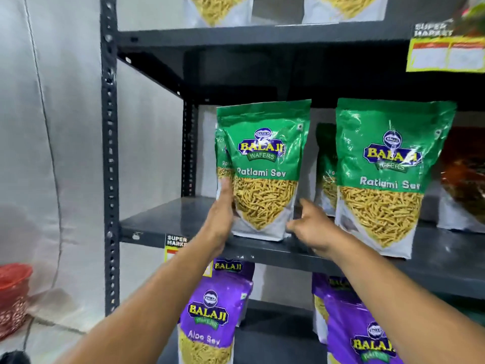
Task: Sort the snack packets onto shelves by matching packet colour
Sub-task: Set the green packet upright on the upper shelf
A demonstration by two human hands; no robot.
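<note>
- Hands first: left hand [221, 219] lies flat along the left edge of a green Ratlami Sev packet [263, 169], palm against its side, fingers stretched up the pack, not curled round it.
- Right hand [308, 227] sits at four o'clock from that packet, fingers spread and loose, just beside the lower right corner; whether the fingertips touch the pack I cannot tell.
- So the packet is steadied on one side, with no clamp on it from either hand.
- That packet stands upright on the middle shelf [162, 224], its white base near the front edge.
- Tucked right behind it, at nine o'clock, the edge of a second green packet [220, 153] peeps out.
- Over at three o'clock, a front green packet [385, 177] of the same Ratlami Sev stands upright, apart from the first.
- Between those two, further back, a rear green packet [325, 164] shows.
- Far right on the same shelf, a red packet [462, 185], blurred.
- Down at six o'clock, the shelf below carries a purple Aloo Sev packet [210, 321], and a second purple packet [359, 332] to its right, partly behind the right forearm.
- Up at twelve o'clock, the top shelf holds white-bottomed packets [217, 9], cut off by the frame.
- Yellow price label [446, 53] hangs at two o'clock.
- Red basket [13, 292] sits on the floor at eight o'clock.
</note>
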